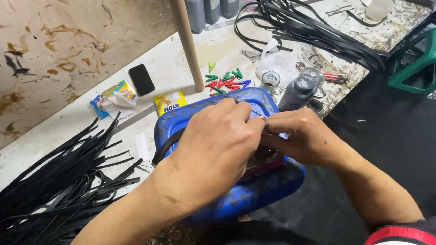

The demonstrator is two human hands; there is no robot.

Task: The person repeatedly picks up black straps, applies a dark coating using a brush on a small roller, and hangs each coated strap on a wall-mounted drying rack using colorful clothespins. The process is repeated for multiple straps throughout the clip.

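Head view: both hands meet at the centre of the frame, directly above a blue plastic container [244,195] that sits at the near edge of the workbench [33,152]. The left hand [212,151] comes in from the lower left, knuckles up, its fingers curled and pinched together at the tips. The right hand [302,139] comes in from the lower right and is likewise pinched, its fingertips touching those of the left. Between the two sets of fingertips is a small thin piece [263,118], too small to tell what it is; it lies just right of centre, about equally close to both hands, and its long axis cannot be made out.

A black strap [165,147] curves out from under the left hand and runs down and left across the container's top. It appears to pass beneath the palm, though whether the hand grips it is hidden.

A large heap of black strips [43,203] fills the lower left, well apart from the hands. A second tangle of black strips [303,22] lies upper right. Just beyond the container, above centre, are scattered green and red plastic pieces [225,80], a yellow packet [169,101], a black phone [141,79] and a wooden pole [186,37]. Dark bottles [211,1] stand at the top, and one dark bottle [298,93] stands just beside the right hand. A green stool [431,61] sits at the right edge.
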